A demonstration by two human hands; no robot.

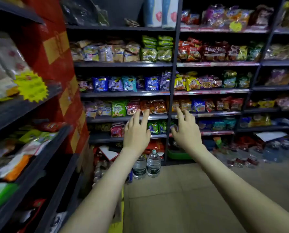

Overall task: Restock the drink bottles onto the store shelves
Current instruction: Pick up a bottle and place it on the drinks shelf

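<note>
Both arms reach forward, the left hand (136,132) and right hand (185,130) spread and holding nothing. Below them, two water bottles (147,165) stand side by side on the floor (182,199) before the snack shelves (123,64).

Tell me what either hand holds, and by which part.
Nothing is held. The left hand and right hand are stretched forward, fingers spread; the water bottles stand untouched.
</note>
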